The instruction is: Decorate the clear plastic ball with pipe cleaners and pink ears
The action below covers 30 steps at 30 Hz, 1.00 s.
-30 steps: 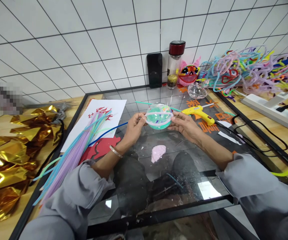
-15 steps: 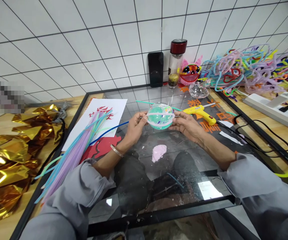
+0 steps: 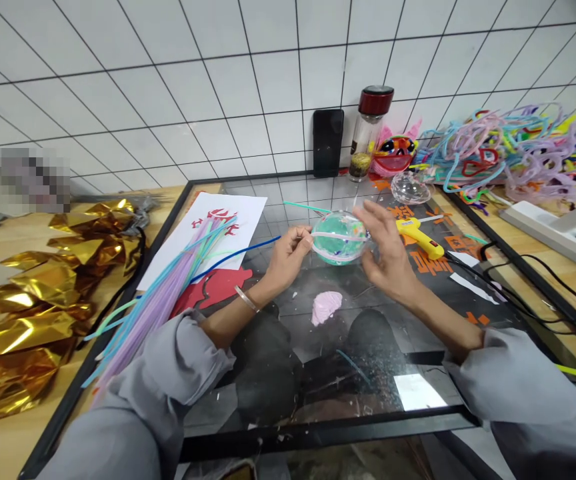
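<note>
While both hands meet above the glass table (image 3: 318,373), a clear ball (image 3: 339,238) sits between them.

The ball looks light, hard, slick and likely brittle, with green filling and a pale strip round its middle; it is best taken at the sides, near that strip; the left hand (image 3: 288,257) pinches its left edge, wrist bent up; the right hand (image 3: 389,253) stands open, fingers spread, palm against the right side; a glue gun (image 3: 419,235) lies just beyond.

Bright, even light; the glass tabletop (image 3: 318,347) mirrors the wall tiles and carries glare; gold foil (image 3: 33,313) glints. Straight lines bow at the edges; a pixelated patch (image 3: 28,180) sits left.
</note>
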Each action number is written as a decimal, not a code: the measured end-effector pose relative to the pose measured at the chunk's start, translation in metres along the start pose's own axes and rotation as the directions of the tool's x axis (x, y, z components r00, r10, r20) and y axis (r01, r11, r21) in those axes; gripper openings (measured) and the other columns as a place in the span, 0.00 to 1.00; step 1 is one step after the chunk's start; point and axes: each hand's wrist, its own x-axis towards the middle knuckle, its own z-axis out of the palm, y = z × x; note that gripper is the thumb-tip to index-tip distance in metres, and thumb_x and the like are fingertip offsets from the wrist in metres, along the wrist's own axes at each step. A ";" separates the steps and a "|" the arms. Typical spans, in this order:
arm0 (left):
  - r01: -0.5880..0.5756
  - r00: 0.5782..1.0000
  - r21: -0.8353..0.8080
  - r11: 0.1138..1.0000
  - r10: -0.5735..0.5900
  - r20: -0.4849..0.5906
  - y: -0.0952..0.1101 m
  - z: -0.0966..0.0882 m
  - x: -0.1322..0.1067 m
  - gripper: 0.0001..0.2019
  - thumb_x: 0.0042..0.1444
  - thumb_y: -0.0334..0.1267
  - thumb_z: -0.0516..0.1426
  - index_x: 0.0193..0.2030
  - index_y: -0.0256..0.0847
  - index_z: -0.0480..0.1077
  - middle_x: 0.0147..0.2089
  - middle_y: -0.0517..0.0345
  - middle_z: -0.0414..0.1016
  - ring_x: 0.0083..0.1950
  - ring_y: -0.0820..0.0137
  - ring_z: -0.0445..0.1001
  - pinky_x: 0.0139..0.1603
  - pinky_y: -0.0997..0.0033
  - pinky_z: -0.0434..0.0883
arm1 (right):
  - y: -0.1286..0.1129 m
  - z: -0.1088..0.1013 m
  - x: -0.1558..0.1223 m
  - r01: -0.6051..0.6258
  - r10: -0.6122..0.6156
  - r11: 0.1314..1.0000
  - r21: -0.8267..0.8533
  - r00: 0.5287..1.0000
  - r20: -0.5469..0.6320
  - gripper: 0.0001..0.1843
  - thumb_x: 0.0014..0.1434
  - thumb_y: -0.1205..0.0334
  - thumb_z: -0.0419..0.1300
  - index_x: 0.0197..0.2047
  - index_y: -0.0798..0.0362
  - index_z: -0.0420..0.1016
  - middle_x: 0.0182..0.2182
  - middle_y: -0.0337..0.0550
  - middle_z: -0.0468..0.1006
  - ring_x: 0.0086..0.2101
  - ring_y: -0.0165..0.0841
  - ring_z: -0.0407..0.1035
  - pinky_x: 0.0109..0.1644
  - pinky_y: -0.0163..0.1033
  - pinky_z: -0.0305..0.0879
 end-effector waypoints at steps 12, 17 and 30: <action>-0.112 0.993 0.104 0.988 0.114 -0.017 0.007 0.015 -0.008 0.15 0.64 0.48 0.55 0.32 0.40 0.66 0.39 0.57 0.68 0.37 0.72 0.65 0.38 0.72 0.65 | -0.001 0.000 -0.002 0.131 -0.120 0.988 -0.084 0.985 0.124 0.30 0.57 0.52 0.65 0.63 0.40 0.70 0.72 0.46 0.53 0.69 0.54 0.50 0.68 0.67 0.53; -0.115 0.993 0.118 0.986 0.118 -0.016 0.009 0.019 -0.011 0.13 0.64 0.45 0.55 0.32 0.40 0.65 0.38 0.57 0.67 0.36 0.72 0.65 0.38 0.71 0.64 | -0.002 0.000 -0.003 0.088 -0.081 0.994 -0.065 0.991 0.105 0.26 0.60 0.55 0.63 0.61 0.33 0.71 0.71 0.40 0.55 0.69 0.51 0.52 0.68 0.66 0.53; -0.104 0.995 0.143 0.984 0.103 0.015 0.017 0.021 -0.014 0.13 0.66 0.44 0.53 0.33 0.40 0.65 0.35 0.59 0.65 0.38 0.71 0.65 0.41 0.72 0.63 | 0.002 0.005 -0.005 0.279 -0.284 0.938 -0.204 0.959 0.003 0.25 0.62 0.60 0.62 0.62 0.36 0.69 0.72 0.41 0.53 0.68 0.50 0.54 0.66 0.65 0.59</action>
